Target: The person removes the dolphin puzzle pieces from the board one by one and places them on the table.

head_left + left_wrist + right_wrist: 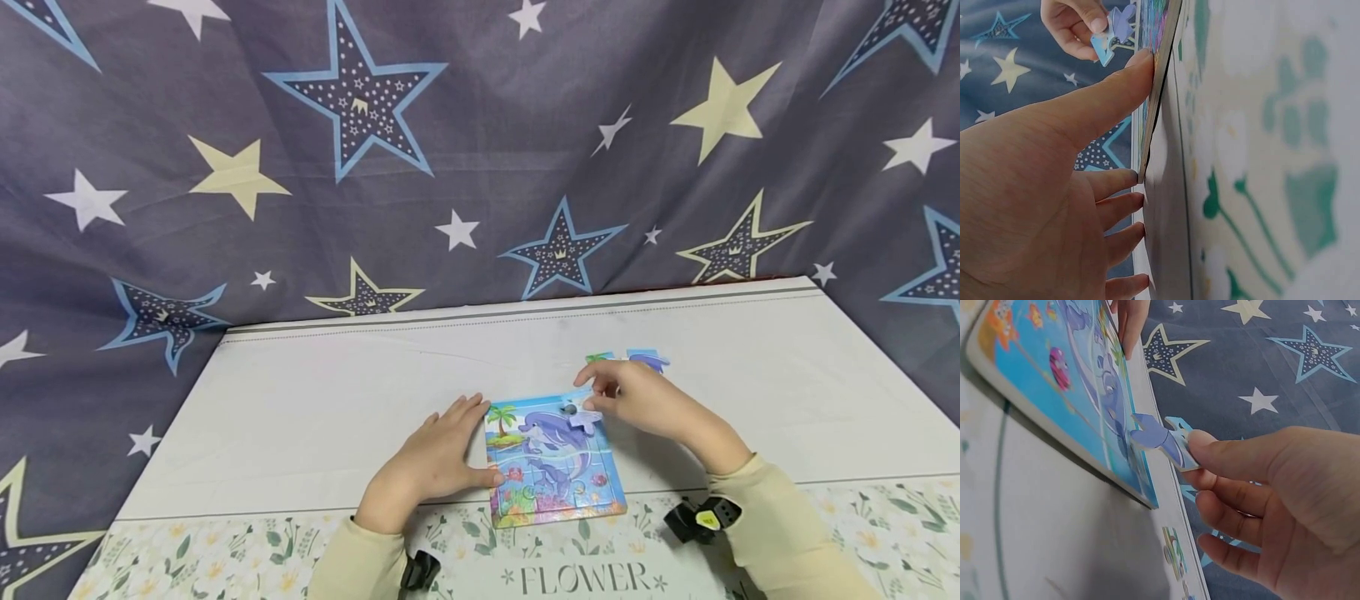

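Note:
A dolphin jigsaw puzzle (551, 479) lies in its flat tray in front of me, with a palm tree at its top left. Thumb and index finger of my right hand (648, 404) pinch a blue and purple puzzle piece (1163, 439), tilted over the puzzle's upper right corner. The hand's other fingers are loosely bent. My left hand (433, 467) rests at the puzzle's left side, fingers spread and fairly straight. In the left wrist view its thumb (1113, 100) lies against the tray edge, its fingertips down by the white surface.
Two loose puzzle pieces, one with green leaves (598, 357) and one with purple on blue (648, 360), lie behind my right hand. The white tabletop (337, 392) has a floral printed strip (247, 550) along the front. A grey star-patterned curtain (480, 167) hangs behind it.

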Tool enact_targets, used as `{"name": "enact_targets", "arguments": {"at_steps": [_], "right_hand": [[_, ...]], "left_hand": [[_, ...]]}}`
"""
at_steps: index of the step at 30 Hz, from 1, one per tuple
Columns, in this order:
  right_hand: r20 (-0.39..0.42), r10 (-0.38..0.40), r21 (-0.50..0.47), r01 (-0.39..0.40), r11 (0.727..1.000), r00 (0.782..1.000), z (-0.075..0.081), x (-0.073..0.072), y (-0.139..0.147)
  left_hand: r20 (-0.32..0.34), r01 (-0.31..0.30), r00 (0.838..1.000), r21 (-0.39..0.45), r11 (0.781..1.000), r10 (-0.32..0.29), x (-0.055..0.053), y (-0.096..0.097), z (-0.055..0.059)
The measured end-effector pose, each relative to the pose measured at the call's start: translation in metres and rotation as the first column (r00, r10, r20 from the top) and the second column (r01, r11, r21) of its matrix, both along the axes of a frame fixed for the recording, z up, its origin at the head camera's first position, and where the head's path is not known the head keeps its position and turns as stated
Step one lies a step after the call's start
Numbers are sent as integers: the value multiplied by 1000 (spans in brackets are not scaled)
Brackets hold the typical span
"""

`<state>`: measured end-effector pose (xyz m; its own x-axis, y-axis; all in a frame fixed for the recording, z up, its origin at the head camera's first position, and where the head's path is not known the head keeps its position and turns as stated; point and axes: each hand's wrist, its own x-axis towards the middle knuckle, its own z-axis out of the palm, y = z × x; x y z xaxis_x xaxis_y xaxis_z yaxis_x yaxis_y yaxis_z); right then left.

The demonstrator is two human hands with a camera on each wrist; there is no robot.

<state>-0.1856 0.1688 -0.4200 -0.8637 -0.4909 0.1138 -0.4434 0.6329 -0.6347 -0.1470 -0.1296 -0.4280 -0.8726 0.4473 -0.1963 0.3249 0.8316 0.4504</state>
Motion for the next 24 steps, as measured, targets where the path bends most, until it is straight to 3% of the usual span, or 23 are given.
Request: {"name": "enact_targets", "arguments": {"at_steps": [11,24], "right_hand": [[-23,-38,-11,38,999,999,3,-5,17],[-7,-143,9,143,990,990,5,-11,42]], "left_hand": [[5,-1,1000,-1,1000,1,1,0,0],[2,0,1000,0,1000,0,1,-1,0]]}}
